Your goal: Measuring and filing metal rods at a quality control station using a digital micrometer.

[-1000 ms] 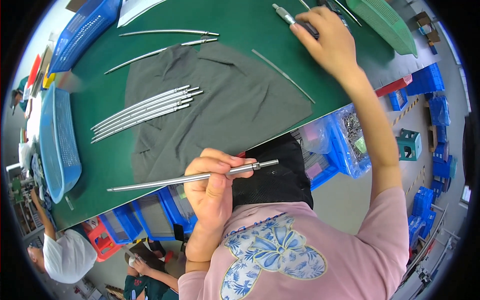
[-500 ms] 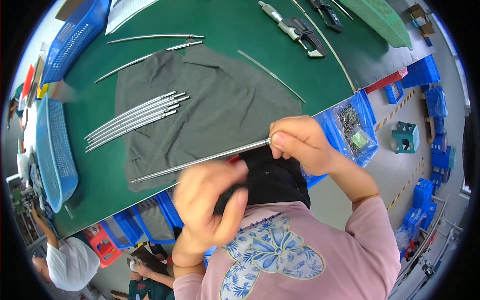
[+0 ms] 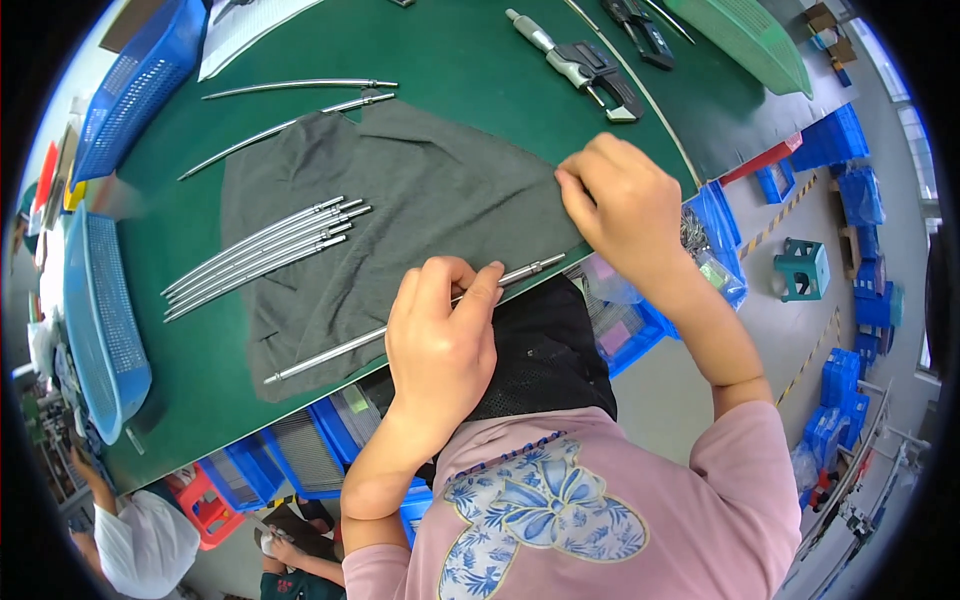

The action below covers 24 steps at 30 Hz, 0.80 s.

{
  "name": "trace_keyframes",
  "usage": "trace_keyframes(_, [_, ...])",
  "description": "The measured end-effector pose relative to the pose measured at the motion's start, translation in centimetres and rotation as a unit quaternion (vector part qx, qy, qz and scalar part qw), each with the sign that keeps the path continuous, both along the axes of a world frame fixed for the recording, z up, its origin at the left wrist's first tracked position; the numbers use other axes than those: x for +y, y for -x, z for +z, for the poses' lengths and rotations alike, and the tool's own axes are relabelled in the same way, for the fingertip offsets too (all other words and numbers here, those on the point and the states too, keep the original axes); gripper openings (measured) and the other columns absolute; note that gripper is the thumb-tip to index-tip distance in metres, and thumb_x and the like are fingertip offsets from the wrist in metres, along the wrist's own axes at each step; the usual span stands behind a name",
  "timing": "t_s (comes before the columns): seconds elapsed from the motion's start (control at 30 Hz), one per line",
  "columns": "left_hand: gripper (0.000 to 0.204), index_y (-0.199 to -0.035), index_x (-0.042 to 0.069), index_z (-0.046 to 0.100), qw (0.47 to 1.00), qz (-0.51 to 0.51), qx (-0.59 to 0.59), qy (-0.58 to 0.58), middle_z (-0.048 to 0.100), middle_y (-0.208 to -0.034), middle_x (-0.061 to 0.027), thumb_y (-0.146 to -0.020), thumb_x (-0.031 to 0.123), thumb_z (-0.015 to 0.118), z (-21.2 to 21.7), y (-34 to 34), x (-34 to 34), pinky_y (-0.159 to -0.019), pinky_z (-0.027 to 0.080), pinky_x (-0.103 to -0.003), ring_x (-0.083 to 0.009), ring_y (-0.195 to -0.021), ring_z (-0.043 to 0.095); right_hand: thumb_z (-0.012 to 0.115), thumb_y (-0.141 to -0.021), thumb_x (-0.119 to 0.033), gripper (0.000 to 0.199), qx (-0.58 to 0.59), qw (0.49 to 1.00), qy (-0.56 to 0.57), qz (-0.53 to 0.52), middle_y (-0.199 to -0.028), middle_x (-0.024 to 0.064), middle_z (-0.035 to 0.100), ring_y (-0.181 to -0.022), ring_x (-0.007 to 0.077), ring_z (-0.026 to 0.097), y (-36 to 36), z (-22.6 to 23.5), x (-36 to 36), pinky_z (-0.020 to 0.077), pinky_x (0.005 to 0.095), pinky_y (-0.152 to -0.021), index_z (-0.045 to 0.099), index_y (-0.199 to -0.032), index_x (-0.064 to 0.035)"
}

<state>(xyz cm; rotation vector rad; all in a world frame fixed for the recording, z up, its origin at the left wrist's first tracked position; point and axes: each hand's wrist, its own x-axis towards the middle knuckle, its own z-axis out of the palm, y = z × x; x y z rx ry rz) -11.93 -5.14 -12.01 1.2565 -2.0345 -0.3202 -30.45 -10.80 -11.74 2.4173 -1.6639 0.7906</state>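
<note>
My left hand (image 3: 440, 335) is closed around the middle of a slim metal rod (image 3: 328, 358) that lies slantwise along the near edge of a dark grey cloth (image 3: 420, 190). The rod's stepped right end juts out past my fingers. Over the cloth's right edge is my right hand (image 3: 628, 205), its fingers curled in a pinch; what they hold, if anything, is hidden. Several similar rods (image 3: 255, 258) rest side by side on the cloth's left part. Farther back lie two more single rods, one partly on the cloth (image 3: 275, 130) and one beyond it (image 3: 300, 86).
A digital micrometer (image 3: 585, 68) and a caliper (image 3: 640, 35) lie on the green table (image 3: 460, 60). Blue baskets (image 3: 105, 320) stand at the left, a green basket (image 3: 750, 45) at far right. Blue bins (image 3: 300, 445) sit below the near edge. Other people (image 3: 150, 540) work at lower left.
My left hand has come down onto the rod. My right hand has let go of the rod's right end and moved up and away. The thin strip on the cloth no longer shows there.
</note>
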Motion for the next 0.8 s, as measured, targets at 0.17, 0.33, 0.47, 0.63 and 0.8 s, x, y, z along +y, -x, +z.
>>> trace_keyframes(0.17, [0.026, -0.086, 0.000, 0.061, 1.000, -0.007, -0.007, -0.003, 0.046, -0.072, -0.0073, -0.060, -0.003, 0.060, 2.0, -0.9, 0.3, -0.052, 0.038, -0.031, -0.0205, -0.060, 0.046, 0.057, -0.077, -0.012, 0.009, -0.181, 0.978, -0.075, -0.065, -0.064, 0.0063, 0.055, -0.057, 0.0218, 0.055, 0.3, 1.8, 2.2, 0.0405, 0.0317, -0.048, 0.051, -0.080, -0.0070])
trace_keyframes(0.33, [0.027, -0.087, 0.001, 0.061, 0.999, -0.019, -0.018, -0.034, 0.045, -0.071, -0.0066, -0.060, -0.005, 0.060, 0.1, -1.5, -0.9, -0.052, 0.039, -0.031, -0.0203, -0.060, 0.046, 0.054, -0.079, -0.011, 0.008, -0.159, 0.974, -0.108, -0.121, -0.057, 0.0074, 0.053, -0.050, 0.0211, 0.054, 1.2, 1.5, 3.7, 0.0368, 0.0301, -0.044, 0.050, -0.085, -0.0061])
trace_keyframes(0.47, [0.027, -0.087, 0.001, 0.061, 0.998, -0.018, -0.038, -0.039, 0.045, -0.071, -0.0062, -0.061, -0.004, 0.060, 0.2, -1.7, 0.1, -0.052, 0.039, -0.031, -0.0207, -0.060, 0.046, 0.056, -0.076, -0.004, 0.013, -0.188, 0.976, -0.049, -0.099, -0.062, 0.0080, 0.057, -0.049, 0.0206, 0.054, 1.1, 0.8, 5.0, 0.0392, 0.0284, -0.044, 0.055, -0.089, -0.0057])
trace_keyframes(0.63, [0.028, -0.088, 0.002, 0.062, 0.999, 0.000, -0.036, -0.033, 0.046, -0.072, -0.0061, -0.061, -0.004, 0.060, 0.1, -1.7, 0.2, -0.052, 0.040, -0.030, -0.0206, -0.061, 0.047, 0.055, -0.072, 0.002, 0.019, -0.190, 0.978, -0.042, -0.070, -0.069, 0.0090, 0.060, -0.048, 0.0219, 0.054, 2.4, -2.7, 7.3, 0.0410, 0.0270, -0.044, 0.059, -0.089, -0.0058])
trace_keyframes(0.8, [0.030, -0.089, 0.001, 0.062, 0.999, -0.001, -0.040, -0.036, 0.046, -0.071, -0.0061, -0.060, -0.005, 0.060, 0.4, -0.7, -0.1, -0.053, 0.040, -0.031, -0.0207, -0.061, 0.047, 0.059, -0.063, -0.001, 0.037, -0.132, 0.991, -0.001, -0.019, -0.060, 0.0043, 0.055, -0.042, 0.0203, 0.048, 0.5, -1.5, 9.1, 0.0355, 0.0277, -0.039, 0.060, -0.099, -0.0112])
